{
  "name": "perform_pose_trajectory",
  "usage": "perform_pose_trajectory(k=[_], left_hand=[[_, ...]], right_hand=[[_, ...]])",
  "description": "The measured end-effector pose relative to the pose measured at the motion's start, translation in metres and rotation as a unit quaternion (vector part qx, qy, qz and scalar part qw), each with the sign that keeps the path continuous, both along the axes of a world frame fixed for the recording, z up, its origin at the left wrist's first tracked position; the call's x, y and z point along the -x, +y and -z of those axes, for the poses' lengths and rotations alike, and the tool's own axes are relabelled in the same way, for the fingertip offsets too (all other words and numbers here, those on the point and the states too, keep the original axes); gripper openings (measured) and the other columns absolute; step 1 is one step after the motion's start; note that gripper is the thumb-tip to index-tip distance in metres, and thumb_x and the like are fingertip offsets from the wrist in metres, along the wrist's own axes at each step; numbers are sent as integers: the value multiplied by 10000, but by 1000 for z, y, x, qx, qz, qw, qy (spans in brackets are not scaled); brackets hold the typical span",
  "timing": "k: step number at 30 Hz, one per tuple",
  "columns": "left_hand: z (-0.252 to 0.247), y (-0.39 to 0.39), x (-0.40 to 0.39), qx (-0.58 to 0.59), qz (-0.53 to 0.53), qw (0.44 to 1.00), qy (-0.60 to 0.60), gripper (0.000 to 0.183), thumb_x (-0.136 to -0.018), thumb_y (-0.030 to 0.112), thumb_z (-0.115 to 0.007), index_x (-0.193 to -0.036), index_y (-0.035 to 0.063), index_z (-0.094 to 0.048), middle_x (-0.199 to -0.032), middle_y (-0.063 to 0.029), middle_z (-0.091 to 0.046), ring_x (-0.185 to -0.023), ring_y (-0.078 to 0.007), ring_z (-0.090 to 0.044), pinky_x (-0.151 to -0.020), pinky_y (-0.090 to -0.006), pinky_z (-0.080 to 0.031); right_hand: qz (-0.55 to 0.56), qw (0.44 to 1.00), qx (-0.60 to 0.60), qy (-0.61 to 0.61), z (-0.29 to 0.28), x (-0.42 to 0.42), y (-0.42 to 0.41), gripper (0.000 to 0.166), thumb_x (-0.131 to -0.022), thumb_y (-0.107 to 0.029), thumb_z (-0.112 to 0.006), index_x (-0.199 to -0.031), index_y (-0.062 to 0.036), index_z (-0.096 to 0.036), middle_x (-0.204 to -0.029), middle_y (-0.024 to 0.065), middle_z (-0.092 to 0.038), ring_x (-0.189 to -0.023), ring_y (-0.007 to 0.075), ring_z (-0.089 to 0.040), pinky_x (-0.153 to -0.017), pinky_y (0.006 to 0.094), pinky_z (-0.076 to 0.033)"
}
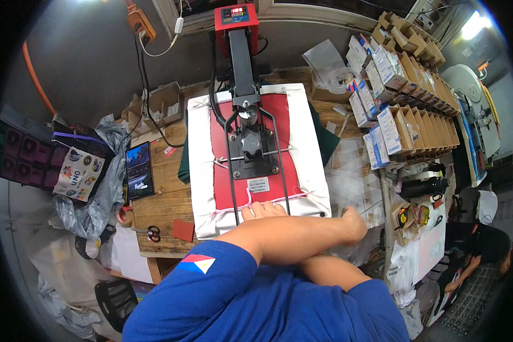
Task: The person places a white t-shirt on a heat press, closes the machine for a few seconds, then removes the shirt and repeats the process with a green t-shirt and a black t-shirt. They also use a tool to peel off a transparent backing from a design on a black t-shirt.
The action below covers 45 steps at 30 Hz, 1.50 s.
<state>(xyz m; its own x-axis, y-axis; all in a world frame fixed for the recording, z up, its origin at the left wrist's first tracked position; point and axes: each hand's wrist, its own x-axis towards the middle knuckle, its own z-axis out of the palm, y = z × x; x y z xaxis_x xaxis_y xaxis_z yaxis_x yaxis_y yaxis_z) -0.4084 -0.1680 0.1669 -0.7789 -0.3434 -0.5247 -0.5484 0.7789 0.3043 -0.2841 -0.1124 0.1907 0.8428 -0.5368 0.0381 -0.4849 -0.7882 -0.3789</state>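
A heat press (251, 145) with a black arm and red control box (237, 17) stands before me. White padded cloth (205, 184) wraps the edges of its red upper plate (228, 192), laced with cord. My forearms cross in front of it. My left hand (354, 224) is at the right, past the plate's front corner, bent over with its fingers mostly hidden. My right hand (263, 209) shows only fingers above my left forearm, between the press's two handle bars (284, 184). Whether it grips the handle is hidden. Dark green fabric (327, 139) sticks out beneath the plate.
On the wooden table (166, 213) lie scissors (151, 233), a reddish-brown square (183, 231) and a tablet (140, 170). Stacked cardboard bins (414, 128) rise at the right, beside clear plastic sheets (355, 175). Another person (487, 246) bends down at far right.
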Motion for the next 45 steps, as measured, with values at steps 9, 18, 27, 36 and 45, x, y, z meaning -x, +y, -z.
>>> perform_pose_trajectory(k=[9, 18, 27, 36, 45], left_hand=[[-9, -5, -13, 76, -10, 995, 63, 507, -877, 251, -674, -1322, 9, -645, -1455, -225, -521, -1401, -438, -418, -1142, -637, -249], [0, -5, -10, 109, -53, 992, 42, 507, -927, 295, -624, -1372, 54, -616, -1535, -209, -446, -1455, -443, -339, -1162, -665, -190], [-98, 5, -9, 113, -35, 993, 16, 400, -903, 323, -651, -1254, 136, -697, -1389, -184, -597, -1335, -306, -523, -1111, -612, -322], [-160, 99, -242, 125, -381, 632, 663, 302, -970, 111, -615, -1248, -4, -648, -1101, -106, -724, -1069, -198, -677, -889, -310, -542], [184, 222, -368, -290, -746, 100, 591, 523, -970, 380, -470, -1358, 38, -545, -1345, -185, -539, -1340, -289, -406, -1116, -590, -226]], right_hand=[[-17, 999, -41, -2, -13, 2, -4, 464, -820, -351, -641, -1144, -23, -590, -1016, 148, -603, -938, 319, -617, -804, 458, -507], [-21, 997, -61, 41, -14, -1, -4, 534, -832, -338, -650, -1220, 20, -566, -1080, 182, -614, -1009, 336, -625, -859, 463, -497], [-29, 998, -10, 56, -75, 3, 15, 570, -857, -386, -616, -1234, 39, -568, -1106, 201, -631, -1021, 329, -656, -889, 468, -471], [34, 940, 127, -314, -56, 72, 40, 370, -753, -248, -749, -1065, -66, -673, -1149, 154, -618, -1142, 338, -567, -1027, 500, -381], [574, 714, -337, -214, 225, 308, 31, 137, -906, -167, -668, -920, -32, -687, -778, 74, -662, -659, 186, -630, -598, 320, -523]])
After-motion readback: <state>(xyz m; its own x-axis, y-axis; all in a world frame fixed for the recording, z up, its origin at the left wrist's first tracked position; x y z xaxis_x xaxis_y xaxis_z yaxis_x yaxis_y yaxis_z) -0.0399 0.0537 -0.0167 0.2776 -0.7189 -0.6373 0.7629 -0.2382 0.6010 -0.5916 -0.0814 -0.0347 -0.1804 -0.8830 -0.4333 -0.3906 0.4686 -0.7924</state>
